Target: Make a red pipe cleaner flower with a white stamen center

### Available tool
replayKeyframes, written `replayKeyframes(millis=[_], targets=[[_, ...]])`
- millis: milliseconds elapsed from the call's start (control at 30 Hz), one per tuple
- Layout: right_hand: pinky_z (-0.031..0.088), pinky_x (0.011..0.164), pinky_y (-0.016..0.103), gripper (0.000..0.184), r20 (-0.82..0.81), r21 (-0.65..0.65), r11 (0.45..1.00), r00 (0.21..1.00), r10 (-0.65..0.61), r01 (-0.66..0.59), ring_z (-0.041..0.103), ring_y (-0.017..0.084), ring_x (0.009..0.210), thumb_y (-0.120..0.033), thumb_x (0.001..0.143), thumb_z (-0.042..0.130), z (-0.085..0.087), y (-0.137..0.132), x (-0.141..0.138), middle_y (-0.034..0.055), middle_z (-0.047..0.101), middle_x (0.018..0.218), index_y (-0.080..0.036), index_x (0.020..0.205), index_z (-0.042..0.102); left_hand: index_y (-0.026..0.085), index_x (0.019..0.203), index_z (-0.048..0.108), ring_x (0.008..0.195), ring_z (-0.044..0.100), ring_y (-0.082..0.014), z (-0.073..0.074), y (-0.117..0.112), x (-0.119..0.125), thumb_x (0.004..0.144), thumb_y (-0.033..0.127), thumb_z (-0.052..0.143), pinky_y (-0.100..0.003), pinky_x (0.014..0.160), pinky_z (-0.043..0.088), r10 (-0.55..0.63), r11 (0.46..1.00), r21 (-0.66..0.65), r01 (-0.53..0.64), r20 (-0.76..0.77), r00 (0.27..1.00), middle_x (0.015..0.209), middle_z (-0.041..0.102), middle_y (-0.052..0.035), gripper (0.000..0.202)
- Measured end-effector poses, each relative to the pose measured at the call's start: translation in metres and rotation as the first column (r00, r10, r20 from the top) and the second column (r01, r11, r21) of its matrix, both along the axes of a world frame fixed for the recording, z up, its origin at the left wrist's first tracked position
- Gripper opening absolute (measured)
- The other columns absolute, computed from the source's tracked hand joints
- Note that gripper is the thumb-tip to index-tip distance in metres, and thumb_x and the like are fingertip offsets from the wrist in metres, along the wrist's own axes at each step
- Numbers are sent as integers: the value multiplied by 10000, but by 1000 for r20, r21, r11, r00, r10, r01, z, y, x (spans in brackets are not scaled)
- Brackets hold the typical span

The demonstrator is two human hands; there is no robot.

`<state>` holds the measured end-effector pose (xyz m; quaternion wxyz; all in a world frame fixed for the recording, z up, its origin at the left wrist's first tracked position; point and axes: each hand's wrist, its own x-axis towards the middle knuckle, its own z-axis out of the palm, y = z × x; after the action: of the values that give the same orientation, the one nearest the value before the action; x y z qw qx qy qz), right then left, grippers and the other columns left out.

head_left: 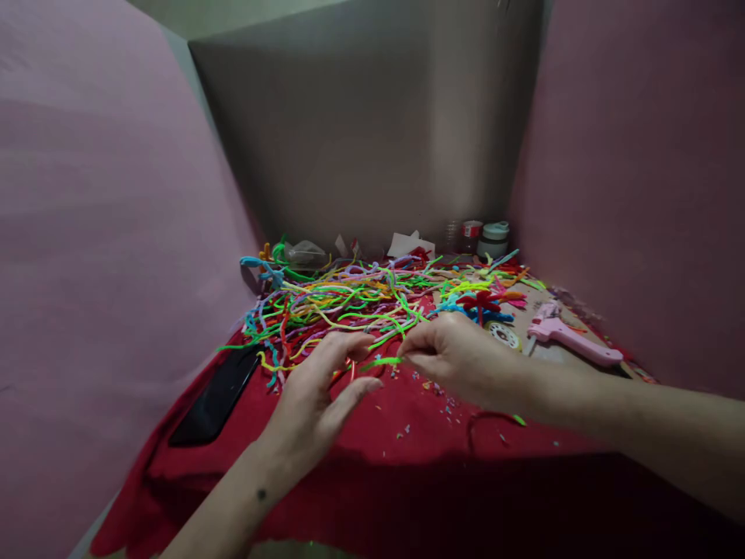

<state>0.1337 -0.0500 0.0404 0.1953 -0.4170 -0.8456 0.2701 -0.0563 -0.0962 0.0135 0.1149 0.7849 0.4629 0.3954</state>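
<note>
A big tangle of coloured pipe cleaners [361,299] covers the back of a red cloth [372,466]. My right hand [459,361] comes in from the right, its fingertips pinched on a short green pipe cleaner [381,362] that lies near the pile's front edge. My left hand [317,388] hovers just left of it, fingers stretched and apart, fingertips close to the green piece and the pile. A finished flower of red and blue pipe cleaners [483,304] lies behind my right hand.
A pink glue gun [567,334] rests at the right on brown card. A black phone [215,400] lies at the left on the cloth. Small jars [492,237] and paper scraps stand at the back wall. Pink walls close in both sides. Tiny clippings dot the cloth.
</note>
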Motion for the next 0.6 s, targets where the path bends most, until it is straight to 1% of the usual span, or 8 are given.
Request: replayKeyframes(millis=[100, 200, 300, 367, 400, 467, 533, 600], targets=[[240, 459, 226, 179, -75, -199, 980, 997, -7, -8, 346, 75, 487, -201, 750, 506, 1, 7, 1, -34, 429, 516, -146, 650, 643, 219, 1071, 564, 879, 545, -187, -6, 0, 2, 821, 160, 547, -322, 752, 449, 35, 944, 325, 55, -262, 964, 970, 609, -79, 257], [219, 427, 224, 136, -117, -369, 929, 993, -31, -14, 298, 62, 444, -227, 722, 569, 4, 9, 1, -55, 387, 477, -141, 643, 638, 183, 956, 593, 730, 501, -174, -5, 1, 8, 829, 104, 495, -322, 661, 418, 55, 897, 426, 120, -378, 924, 836, 625, -78, 179], [168, 379, 221, 87, -172, -521, 850, 985, -22, -72, 240, 50, 372, -228, 700, 610, 10, 10, 3, -87, 330, 402, -153, 659, 625, 182, 798, 599, 667, 477, -154, 6, 1, 13, 829, 108, 471, -289, 604, 394, -70, 955, 258, 144, -276, 959, 731, 603, -52, 152], [162, 357, 212, 89, -218, -621, 769, 976, 13, -149, 219, 45, 337, -209, 701, 613, 14, 10, 6, -99, 307, 361, -159, 630, 594, 185, 706, 586, 601, 457, -129, 14, 2, 13, 807, 150, 506, -254, 539, 366, -165, 985, -60, 162, -51, 985, 635, 547, -15, 133], [166, 349, 206, 118, -244, -663, 725, 969, 28, -187, 214, 43, 328, -197, 702, 610, 16, 10, 8, -100, 303, 348, -159, 599, 567, 181, 673, 578, 551, 429, -113, 17, 2, 13, 782, 174, 536, -238, 497, 339, -177, 946, -258, 198, 102, 979, 588, 507, 3, 118], [169, 337, 194, 198, -289, -732, 638, 957, 29, -240, 207, 37, 320, -173, 704, 604, 18, 10, 11, -99, 310, 341, -162, 540, 493, 170, 642, 565, 464, 349, -79, 19, 4, 11, 720, 206, 590, -214, 429, 273, -94, 735, -590, 334, 398, 912, 522, 436, 32, 90], [160, 331, 184, 240, -320, -796, 541, 947, 8, -273, 183, 34, 320, -169, 714, 597, 17, 9, 13, -102, 298, 340, -167, 529, 444, 157, 652, 560, 421, 277, -55, 17, 5, 10, 679, 208, 617, -194, 397, 214, 66, 482, -725, 491, 589, 805, 491, 395, 48, 81], [141, 331, 174, 208, -342, -852, 425, 940, -12, -305, 141, 32, 326, -179, 731, 594, 14, 9, 16, -114, 262, 344, -170, 572, 460, 143, 671, 565, 407, 238, -40, 13, 7, 10, 667, 187, 621, -180, 385, 173, 185, 323, -732, 599, 670, 719, 484, 379, 52, 71]])
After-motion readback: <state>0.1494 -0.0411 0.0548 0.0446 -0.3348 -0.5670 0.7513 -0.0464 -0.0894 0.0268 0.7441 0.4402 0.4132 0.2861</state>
